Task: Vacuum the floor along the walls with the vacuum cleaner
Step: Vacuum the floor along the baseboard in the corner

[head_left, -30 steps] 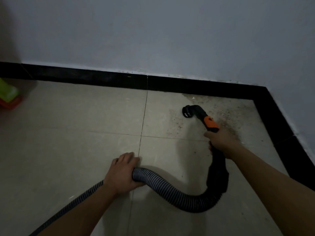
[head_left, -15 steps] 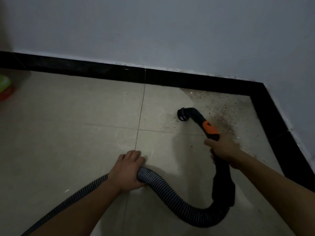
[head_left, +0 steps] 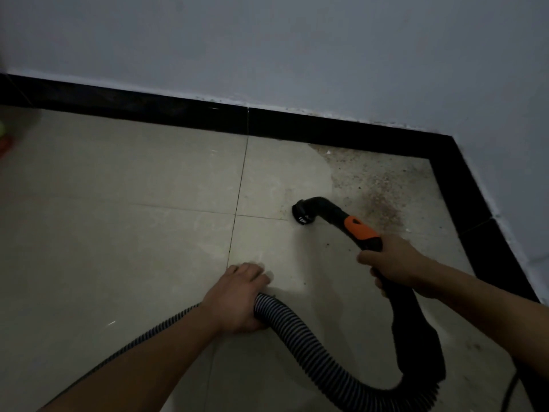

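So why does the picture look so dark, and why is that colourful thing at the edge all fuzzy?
Head view: the room is dimly lit, so wall and floor look grey and grainy. Head view: the green and red thing is cut off at the left edge and blurred, too unclear to identify. Head view: the wide lens bends the black skirting; the left hand casts a soft shadow.

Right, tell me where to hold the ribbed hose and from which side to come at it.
Take the hose on its ribbed run just before it curves toward the black handle, coming from above with the fingers wrapped over the top. It lies low on the floor, so only the top is free. The left hand has this grip now; the right hand holds the handle below the orange part.
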A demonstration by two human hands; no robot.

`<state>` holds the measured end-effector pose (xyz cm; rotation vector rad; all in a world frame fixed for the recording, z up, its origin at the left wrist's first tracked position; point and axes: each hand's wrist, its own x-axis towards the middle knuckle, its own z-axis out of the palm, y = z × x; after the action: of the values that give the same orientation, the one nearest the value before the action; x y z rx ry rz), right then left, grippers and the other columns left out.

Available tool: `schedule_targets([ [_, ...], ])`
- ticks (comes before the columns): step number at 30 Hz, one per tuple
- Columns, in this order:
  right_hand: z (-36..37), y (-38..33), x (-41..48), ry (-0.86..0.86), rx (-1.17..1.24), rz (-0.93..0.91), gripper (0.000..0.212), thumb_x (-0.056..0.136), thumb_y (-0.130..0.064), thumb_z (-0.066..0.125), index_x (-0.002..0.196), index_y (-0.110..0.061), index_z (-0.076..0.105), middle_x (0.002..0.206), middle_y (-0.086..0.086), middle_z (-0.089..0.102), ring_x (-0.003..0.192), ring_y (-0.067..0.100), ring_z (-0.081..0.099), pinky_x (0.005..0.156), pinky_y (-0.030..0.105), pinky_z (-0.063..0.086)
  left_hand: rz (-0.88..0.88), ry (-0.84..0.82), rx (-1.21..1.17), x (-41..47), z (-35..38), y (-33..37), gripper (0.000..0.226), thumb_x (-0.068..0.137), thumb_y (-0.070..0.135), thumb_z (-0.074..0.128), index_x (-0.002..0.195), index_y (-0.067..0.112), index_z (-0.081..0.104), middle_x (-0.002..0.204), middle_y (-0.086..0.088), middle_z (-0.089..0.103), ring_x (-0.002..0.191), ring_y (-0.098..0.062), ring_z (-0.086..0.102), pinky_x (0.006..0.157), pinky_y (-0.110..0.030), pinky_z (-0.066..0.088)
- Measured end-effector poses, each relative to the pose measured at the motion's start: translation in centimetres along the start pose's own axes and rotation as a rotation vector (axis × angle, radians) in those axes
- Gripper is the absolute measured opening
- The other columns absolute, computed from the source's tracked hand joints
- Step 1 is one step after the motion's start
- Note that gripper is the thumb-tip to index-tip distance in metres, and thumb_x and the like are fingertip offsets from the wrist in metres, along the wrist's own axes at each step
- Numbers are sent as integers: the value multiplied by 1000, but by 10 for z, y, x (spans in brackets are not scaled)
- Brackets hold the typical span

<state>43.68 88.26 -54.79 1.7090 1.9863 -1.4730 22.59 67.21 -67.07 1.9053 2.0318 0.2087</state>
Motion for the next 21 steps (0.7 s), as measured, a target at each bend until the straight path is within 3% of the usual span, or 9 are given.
schedule_targets([
  [3,15,1,-6,-59,-12,-9,18,85,-13,65,98,-9,54,58,8,52,39,19,52,43,28,47,26,8,-12,-1,1,6,83,68,66,59,137,22,46,141,-5,44,132,-21,36,109,-31,24],
  [8,3,-16,23,182,130,10,15,90,-12,64,97,-3,55,62,12,51,42,22,50,43,28,44,-132,28,-35,-9,-9,-22,78,68,66,62,132,23,52,144,-1,41,133,-16,36,106,-30,27],
  [13,27,-29,28,29,80,-24,14,88,-13,65,95,-6,55,60,10,52,38,19,51,43,28,47,-145,17,25,-21,-8,-32,78,64,71,59,124,22,56,142,-3,43,130,-19,38,106,-33,31],
  [18,16,-42,40,133,123,-24,21,92,-14,63,103,0,54,67,12,51,46,22,51,45,29,45,-201,52,35,-21,-13,-35,73,66,70,57,124,25,55,142,1,41,130,-15,36,104,-30,29],
  [21,22,-40,30,47,154,-25,21,91,-17,65,102,-2,55,63,10,53,45,20,52,45,29,47,-197,38,22,-22,-15,-38,73,66,68,61,124,22,57,142,-2,42,130,-19,37,104,-33,30],
])
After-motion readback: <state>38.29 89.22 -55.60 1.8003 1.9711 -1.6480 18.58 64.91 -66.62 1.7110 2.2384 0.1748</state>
